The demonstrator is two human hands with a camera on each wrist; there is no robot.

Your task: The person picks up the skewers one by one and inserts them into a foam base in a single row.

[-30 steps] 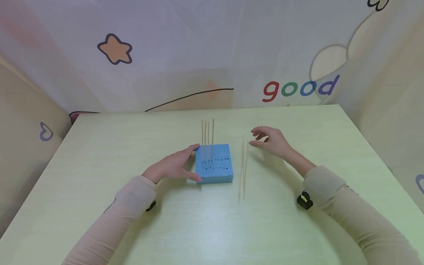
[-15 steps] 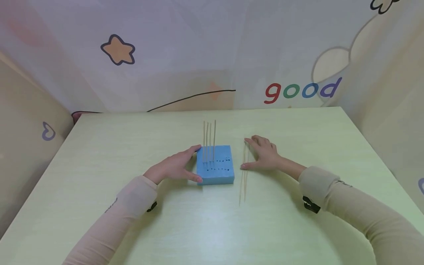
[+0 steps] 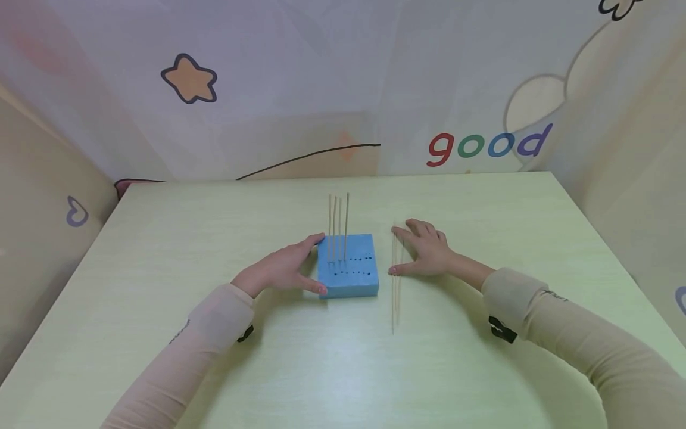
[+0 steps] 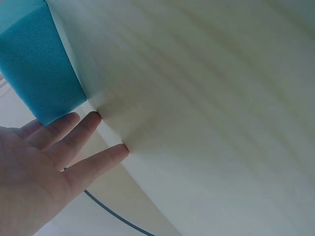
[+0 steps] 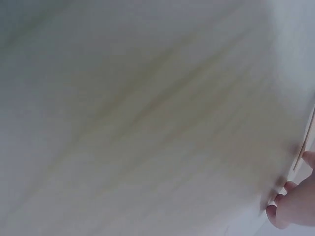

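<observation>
Some loose sticks (image 3: 395, 298), centre-right, may roll if our spread right hand (image 3: 427, 251) slips; our left hand (image 3: 280, 268) grips the block (image 3: 351, 283).

Matt foam, bare wood, satin bench, cloth all round.
Blue block (image 3: 351, 285), centre of head view: looks like foam, matt, fine-pored in the left wrist view, top face pitted with small dark holes. Upright sticks (image 3: 346, 226) in it: thin, plain wood look, no visible coating; loose sticks (image 3: 393, 310) right of centre, same but paler. Bench (image 3: 332, 357): smooth, satin, soft glare lower centre, faint grain-like streaks in both wrist views. Backdrop (image 3: 295, 89), top: printed cloth look, matt, lightly creased. Sleeves (image 3: 589, 351), lower corners: matt cloth, wrinkled.
</observation>
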